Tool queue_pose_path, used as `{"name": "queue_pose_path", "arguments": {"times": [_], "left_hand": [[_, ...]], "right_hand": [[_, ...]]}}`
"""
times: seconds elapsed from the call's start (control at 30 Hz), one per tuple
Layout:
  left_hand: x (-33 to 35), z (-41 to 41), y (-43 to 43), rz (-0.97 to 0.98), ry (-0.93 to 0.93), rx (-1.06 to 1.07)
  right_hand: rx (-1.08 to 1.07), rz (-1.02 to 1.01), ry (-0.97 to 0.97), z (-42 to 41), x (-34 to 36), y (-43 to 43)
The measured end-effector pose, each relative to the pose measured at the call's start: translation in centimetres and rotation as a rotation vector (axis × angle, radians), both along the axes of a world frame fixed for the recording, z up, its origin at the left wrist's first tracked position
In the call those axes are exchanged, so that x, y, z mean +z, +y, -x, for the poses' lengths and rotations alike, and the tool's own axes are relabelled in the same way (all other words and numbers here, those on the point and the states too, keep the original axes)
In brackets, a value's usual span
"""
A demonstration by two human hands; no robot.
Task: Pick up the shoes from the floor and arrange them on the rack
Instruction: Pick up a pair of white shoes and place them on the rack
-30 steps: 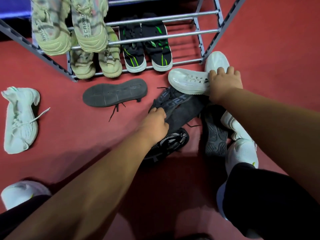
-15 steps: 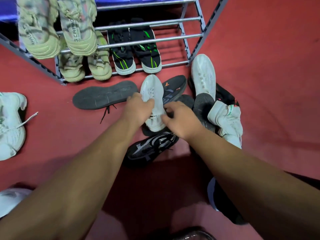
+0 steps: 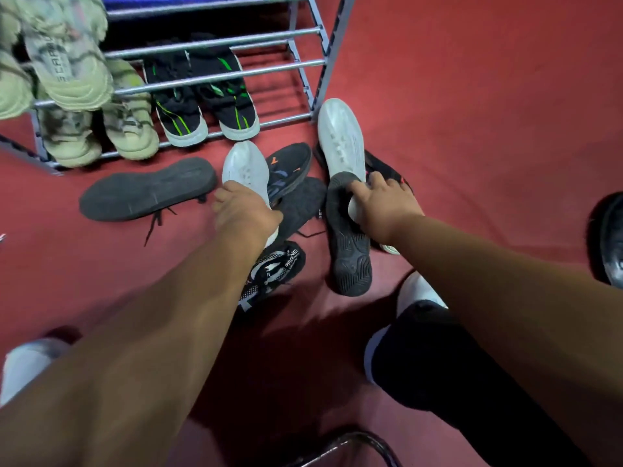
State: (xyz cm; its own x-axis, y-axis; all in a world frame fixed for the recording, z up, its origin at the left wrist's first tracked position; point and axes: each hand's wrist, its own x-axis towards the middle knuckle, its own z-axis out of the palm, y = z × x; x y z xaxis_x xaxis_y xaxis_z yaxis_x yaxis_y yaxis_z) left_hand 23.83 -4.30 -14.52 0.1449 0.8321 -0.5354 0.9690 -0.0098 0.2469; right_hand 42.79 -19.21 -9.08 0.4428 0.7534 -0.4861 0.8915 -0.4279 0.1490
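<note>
Two white shoes lie on the red floor in front of the grey metal rack (image 3: 215,75). My left hand (image 3: 242,214) grips the rear half of the left white shoe (image 3: 246,166), whose toe points at the rack. My right hand (image 3: 384,203) closes on the heel of the right white shoe (image 3: 340,139), which lies by the rack's right leg. Around them lie a black shoe with its sole up (image 3: 148,188), another sole-up black shoe (image 3: 347,247), a black shoe with orange marks (image 3: 290,163) and a black-and-white shoe (image 3: 273,267).
The rack's bottom shelf holds a black-and-green pair (image 3: 205,109) and a beige pair (image 3: 101,136); more beige shoes (image 3: 64,72) sit on the shelf above. My own white shoes (image 3: 418,291) stand near. A black shoe (image 3: 612,237) shows at the right edge.
My right hand has left the left white shoe and gone right to the heel of the other white shoe. My left hand stays on the first white shoe.
</note>
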Motion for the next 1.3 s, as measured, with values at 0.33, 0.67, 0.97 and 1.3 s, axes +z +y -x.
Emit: {"name": "queue_pose_path", "arguments": {"times": [0.33,0.67,0.97,1.3], "left_hand": [[0.3,2.4,-0.5,-0.032,-0.176,-0.023],[0.9,6.6,2.0,-0.047,-0.225,-0.032],[0.6,7.3,0.1,-0.069,-0.148,-0.09],[0.4,8.7,-2.8,-0.409,-0.016,-0.335]], "right_hand": [[-0.358,-0.153,0.27,0.6,5.5,6.0],[-1.056,-0.037,0.513,-0.9,-1.6,4.4],[-0.015,0.053,0.104,3.8,-1.3,1.9],[0.086,0.054,-0.061,4.4,-2.4,1.6]]}}
